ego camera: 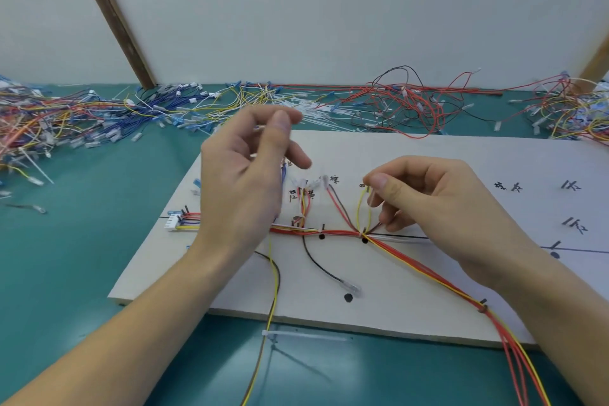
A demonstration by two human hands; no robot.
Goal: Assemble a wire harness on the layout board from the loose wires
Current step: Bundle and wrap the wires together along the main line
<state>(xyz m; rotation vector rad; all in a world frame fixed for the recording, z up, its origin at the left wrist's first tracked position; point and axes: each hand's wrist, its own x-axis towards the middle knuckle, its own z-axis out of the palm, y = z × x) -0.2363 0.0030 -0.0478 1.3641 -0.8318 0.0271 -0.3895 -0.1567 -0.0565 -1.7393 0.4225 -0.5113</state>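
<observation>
The wire harness [329,231] lies along a black line drawn across the white layout board [412,300], which rests on a green table [82,257]. At the harness's 9 o'clock end sits a white connector [173,221]. From a junction near the board's middle, short branches rise toward 12 o'clock, and a red and yellow bundle [438,277] runs off toward 5 o'clock, past the board's near edge. A black wire [316,260] with a clear tip drops toward 6 o'clock from the main run. The right hand [438,204] is over the junction, fingers curled, with thumb and forefinger pinching the top of a yellow wire loop [364,208]. The left hand [244,175] is raised above the harness at 10 o'clock from the junction; its thumb and forefinger are closed together, but what they hold, if anything, cannot be determined. A white cable tie [303,336] lies on the table at 6 o'clock, just beyond the board's near edge. Piles of loose wires [49,122] spread along the table's far side from 9 to 3 o'clock, against a pale wall [329,10].
</observation>
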